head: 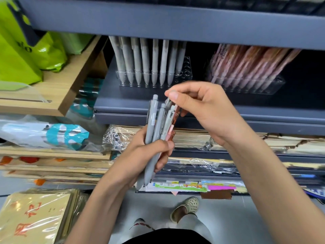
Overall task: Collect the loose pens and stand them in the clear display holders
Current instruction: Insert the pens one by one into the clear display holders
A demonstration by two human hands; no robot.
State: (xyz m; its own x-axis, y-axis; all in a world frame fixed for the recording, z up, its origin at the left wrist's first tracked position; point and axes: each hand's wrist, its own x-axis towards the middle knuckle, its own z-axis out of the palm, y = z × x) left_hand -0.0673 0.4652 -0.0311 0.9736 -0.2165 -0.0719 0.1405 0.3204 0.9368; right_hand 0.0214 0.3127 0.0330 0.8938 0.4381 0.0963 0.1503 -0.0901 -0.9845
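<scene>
My left hand (140, 154) grips a bundle of loose pens (156, 131), mostly grey with a pink one at the right side, tips pointing down. My right hand (202, 106) reaches over the bundle and pinches the top end of one pen between thumb and fingers. Just behind, on the grey shelf (123, 110), stands a clear holder (186, 74) with a row of grey pens (146, 62) upright in it and free holes at its right end. To the right a second clear holder (274, 85) carries leaning pink pens (249, 64).
Green bags (21, 55) sit on a wooden shelf (58, 92) at the left. Below the grey shelf lie stacks of wrapped paper goods (193, 138). Wrapped booklets (35, 219) lie at the lower left. The shelf above (175, 23) overhangs the holders.
</scene>
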